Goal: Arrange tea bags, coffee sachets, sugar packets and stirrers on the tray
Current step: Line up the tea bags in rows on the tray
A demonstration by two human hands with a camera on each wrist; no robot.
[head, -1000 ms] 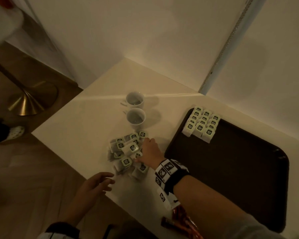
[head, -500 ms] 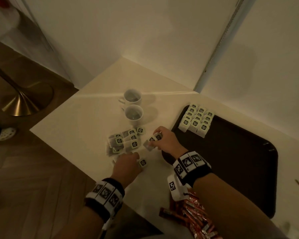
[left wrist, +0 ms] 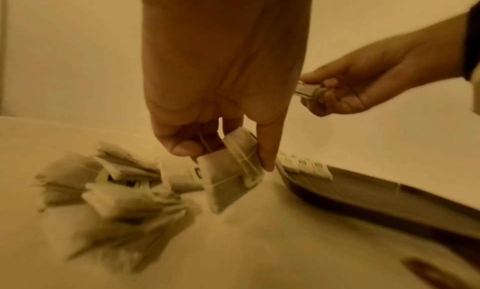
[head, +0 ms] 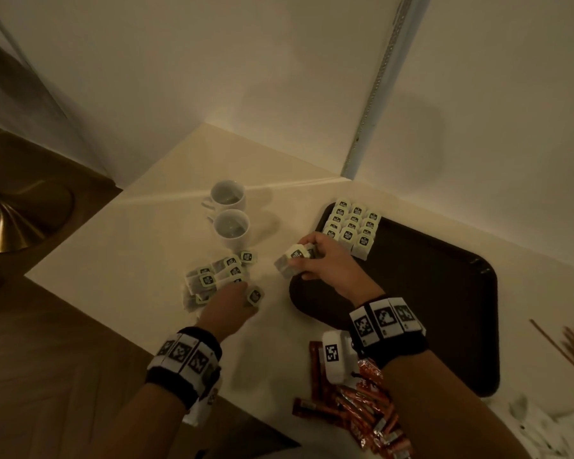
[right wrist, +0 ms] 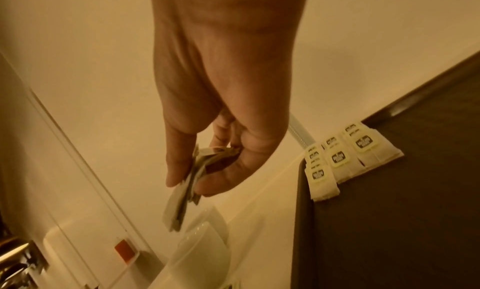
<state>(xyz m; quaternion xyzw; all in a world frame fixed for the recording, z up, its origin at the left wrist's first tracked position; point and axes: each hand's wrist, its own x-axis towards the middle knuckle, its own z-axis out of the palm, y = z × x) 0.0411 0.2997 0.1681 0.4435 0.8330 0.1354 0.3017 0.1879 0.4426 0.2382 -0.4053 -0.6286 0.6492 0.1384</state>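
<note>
A dark tray [head: 438, 309] lies on the pale table, with rows of tea bags [head: 353, 226] lined up in its far left corner. Loose tea bags [head: 217, 274] sit in a pile left of the tray. My left hand [head: 232, 303] pinches one tea bag [left wrist: 231, 170] at the pile's near edge. My right hand [head: 325, 260] holds a small bunch of tea bags [head: 292, 258] above the tray's left rim, seen pinched between thumb and fingers in the right wrist view [right wrist: 182, 195].
Two white cups [head: 231, 226] stand behind the pile. Red-orange coffee sachets [head: 362, 409] lie at the near table edge. Wooden stirrers [head: 570, 346] lie right of the tray, white packets [head: 550, 425] at the bottom right. A wall corner backs the table.
My right hand lifted tea bags out of the pile and carried them right toward the tray. My left hand came onto the table and took hold of a tea bag.
</note>
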